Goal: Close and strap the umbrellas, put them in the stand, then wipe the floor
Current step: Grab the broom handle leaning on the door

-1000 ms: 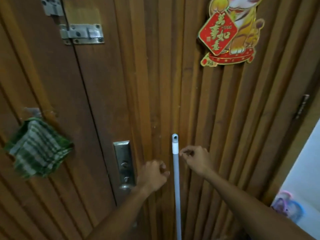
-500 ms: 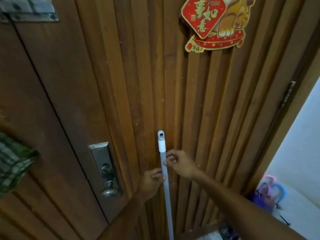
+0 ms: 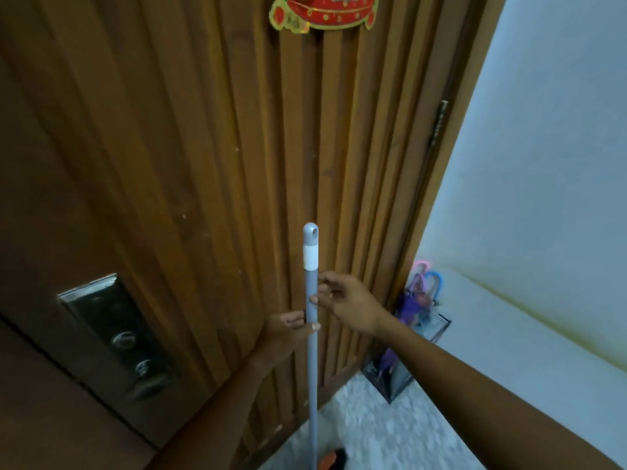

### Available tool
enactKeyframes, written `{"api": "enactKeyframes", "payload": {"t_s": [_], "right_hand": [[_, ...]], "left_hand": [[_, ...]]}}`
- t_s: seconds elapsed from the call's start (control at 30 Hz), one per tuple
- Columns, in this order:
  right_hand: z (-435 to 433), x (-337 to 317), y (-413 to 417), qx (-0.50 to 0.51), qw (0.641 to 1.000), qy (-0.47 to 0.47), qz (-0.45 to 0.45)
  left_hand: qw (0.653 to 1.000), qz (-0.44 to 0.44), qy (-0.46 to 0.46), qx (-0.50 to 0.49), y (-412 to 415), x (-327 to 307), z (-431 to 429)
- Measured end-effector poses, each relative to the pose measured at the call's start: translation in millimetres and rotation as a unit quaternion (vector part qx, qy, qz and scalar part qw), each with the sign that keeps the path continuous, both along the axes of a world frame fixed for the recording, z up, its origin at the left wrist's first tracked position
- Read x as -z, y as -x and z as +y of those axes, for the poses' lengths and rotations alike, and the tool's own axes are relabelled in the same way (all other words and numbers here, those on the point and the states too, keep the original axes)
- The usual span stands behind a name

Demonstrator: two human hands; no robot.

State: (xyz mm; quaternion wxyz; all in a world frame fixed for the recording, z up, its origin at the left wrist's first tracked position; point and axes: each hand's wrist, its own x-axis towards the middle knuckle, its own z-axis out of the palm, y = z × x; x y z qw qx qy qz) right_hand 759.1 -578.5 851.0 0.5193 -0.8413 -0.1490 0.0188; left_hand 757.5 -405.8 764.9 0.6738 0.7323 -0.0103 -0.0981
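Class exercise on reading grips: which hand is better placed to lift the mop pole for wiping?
Probably the left hand: its fingers and thumb wrap round the mop pole. The right hand, higher up, meets it only with its fingertips.

A home entrance is shown: a ribbed brown wooden door [image 3: 203, 164] with a steel lock plate [image 3: 115, 337], a red-and-gold paper decoration [image 3: 322, 15], and a clear box-shaped umbrella stand [image 3: 402, 381] beside a white wall [image 3: 543, 164].
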Motion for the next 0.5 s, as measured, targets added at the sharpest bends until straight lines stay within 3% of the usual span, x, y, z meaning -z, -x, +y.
{"api": "enactKeyframes", "payload": {"t_s": [0.33,0.5], "right_hand": [[-149,-41,86,0.122,0.992,0.034,0.003],[-241,-64,133,0.188,0.982,-0.004,-0.013]], "left_hand": [[0.979,-0.082,-0.007,0.186,26,-25,-146],[0.959,-0.113,0.009,0.261,51,-53,-242]]}}
